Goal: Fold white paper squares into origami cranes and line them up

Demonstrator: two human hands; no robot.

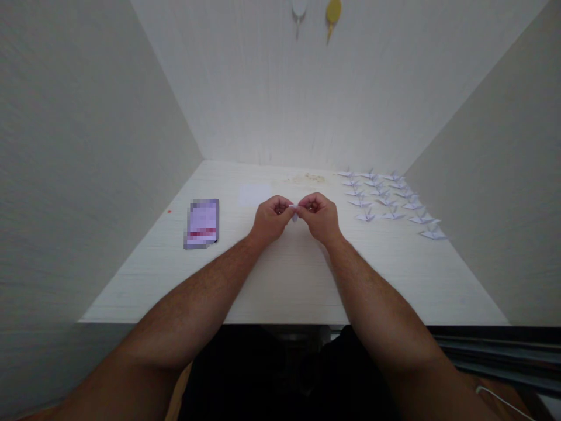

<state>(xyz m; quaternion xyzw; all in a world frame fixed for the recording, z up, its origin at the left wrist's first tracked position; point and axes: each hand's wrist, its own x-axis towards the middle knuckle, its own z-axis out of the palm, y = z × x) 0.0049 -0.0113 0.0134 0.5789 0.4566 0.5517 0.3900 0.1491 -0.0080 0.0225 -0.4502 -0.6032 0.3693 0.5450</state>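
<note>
My left hand (272,217) and my right hand (321,216) meet above the middle of the white table (284,280). Both are closed in a pinch on one small folded piece of white paper (294,214) held between the fingertips. Most of the paper is hidden by my fingers. Several finished white paper cranes (388,199) stand in rows on the table to the right of my right hand.
A purple-and-white packet (202,223) lies flat to the left of my left hand. A faint sheet of white paper (255,193) rests behind my hands. White walls close in the table on three sides. Two hooks (316,13) hang on the back wall.
</note>
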